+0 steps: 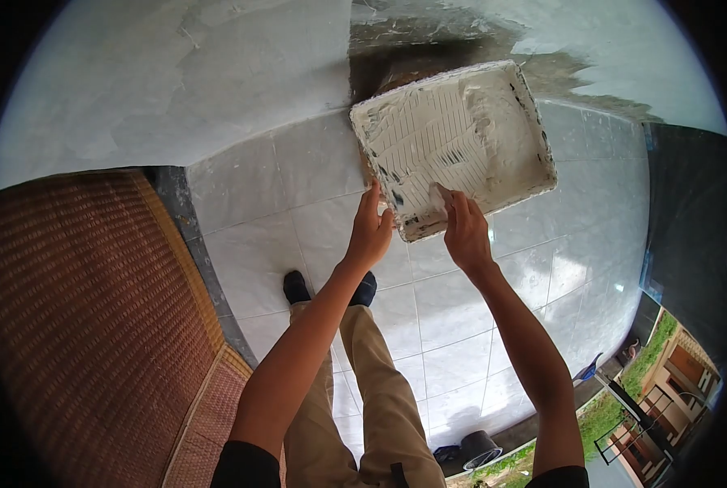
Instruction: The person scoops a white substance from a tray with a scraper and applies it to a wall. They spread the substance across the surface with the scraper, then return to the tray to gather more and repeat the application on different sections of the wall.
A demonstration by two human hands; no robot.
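Observation:
A paint tray [536, 118] with a ribbed slope and a crusted rim is held in front of me, tilted, near the wall. Creamy white paste [498, 114] coats its inside, thickest towards the right, with dark patches showing through at the lower left. My left hand [369, 232] grips the tray's near left edge, its thumb by the rim and its fingers partly hidden behind. In my right hand [467, 236] is a putty knife [440, 198], smeared with the paste. Its blade rests on the ribbed part near the tray's lower edge.
A wall [241, 73] with grey unpainted patches stands ahead. Glossy tiles [323, 236] cover the floor around my feet. On the left is a woven mat [95, 325]. A dark bucket [479, 449] stands behind me, and a dark sheet [693, 211] is at the right.

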